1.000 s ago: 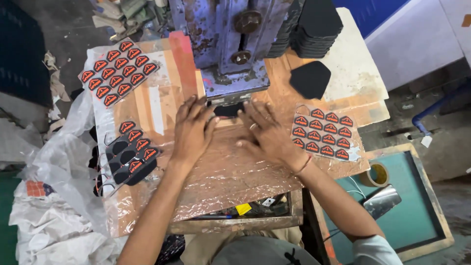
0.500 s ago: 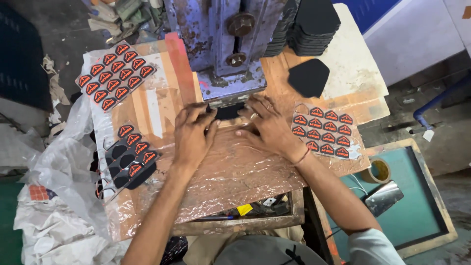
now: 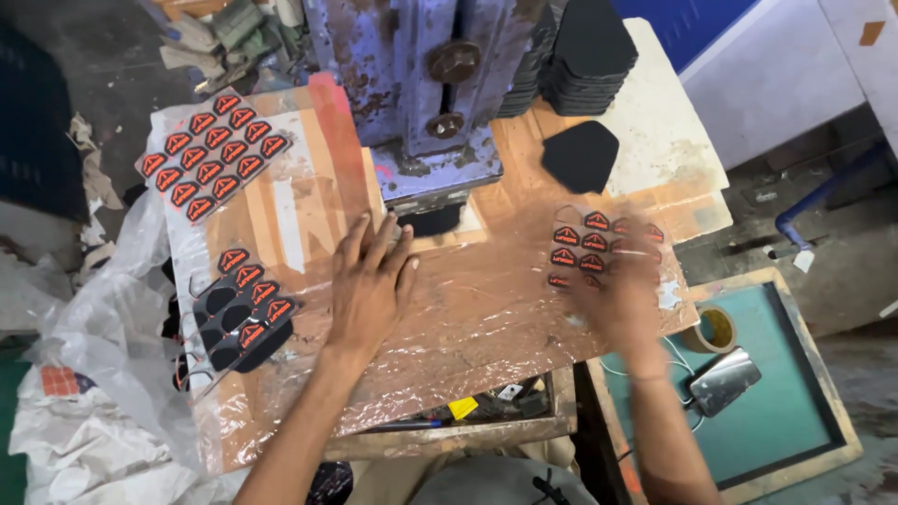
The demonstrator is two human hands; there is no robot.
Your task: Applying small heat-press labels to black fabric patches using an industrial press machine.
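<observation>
Watching from the head camera, I see the left hand [image 3: 369, 285] lie flat on the plastic-wrapped bench top [image 3: 486, 309], fingers spread wide, holding nothing, just in front of the blue press [image 3: 421, 93]. A black piece [image 3: 432, 221] sits under the press head, just beyond the fingertips, so I judge one piece is loaded for stamping. The right hand [image 3: 625, 290] is a blur over the sheet of orange-and-black badges [image 3: 585, 245] on the right; I cannot tell whether its fingers are wide or pinching a badge.

As for how far along things are: a full sheet of badges [image 3: 213, 154] lies untouched at the far left, and the sheet under the right hand seems to hold several rows too. A cluster of black pieces with badges on them [image 3: 241, 313] rests near the left edge, which I take as finished work. A tall stack of black blanks [image 3: 585, 51] stands behind the press, with a single blank [image 3: 580, 154] beside it, so I reckon plenty remains.
</observation>
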